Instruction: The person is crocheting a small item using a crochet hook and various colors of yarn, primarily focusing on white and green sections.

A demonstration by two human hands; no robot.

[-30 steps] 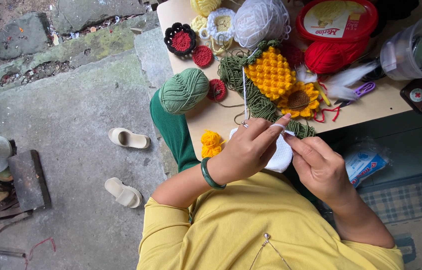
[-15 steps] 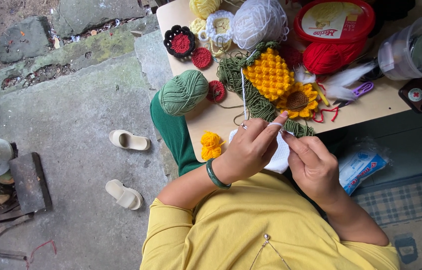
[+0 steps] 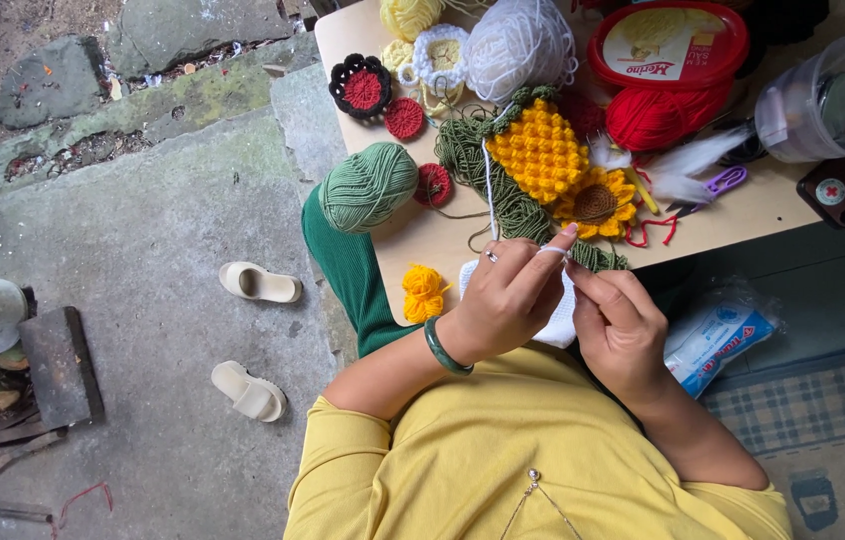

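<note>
Both hands met just off the near edge of the tabletop (image 3: 743, 215), over the person's lap. The left hand (image 3: 503, 300) had its fingers (image 3: 533, 262) curled shut around a white crochet piece (image 3: 561, 318), pinching its top edge, with a strand of white yarn (image 3: 489, 185) looped over the forefinger and running up across the tabletop toward the white yarn ball (image 3: 518, 45) at the far edge. A green bangle (image 3: 443, 350) sat on that wrist. The right hand (image 3: 623, 325) pressed in close from the other side, fingers bunched tight against the same white piece; it probably held a hook, but the tool was hidden behind the fingers.

Just beyond the hands, at the near edge, lay a yellow and green crochet pineapple (image 3: 541, 150) touching a crochet sunflower (image 3: 598, 200). A green yarn ball (image 3: 368, 185) rested near the left corner, with a small yellow pompom (image 3: 423, 290) hanging right on the near edge beside the left wrist. Red yarn (image 3: 658, 115) sat under a red-lidded tub (image 3: 668, 40) at the far edge, and a clear plastic container (image 3: 823, 100) stood toward the right edge. Purple scissors (image 3: 718, 183) lay near white feathers (image 3: 688, 165). Two pale slippers (image 3: 258, 283) lay on the concrete floor.
</note>
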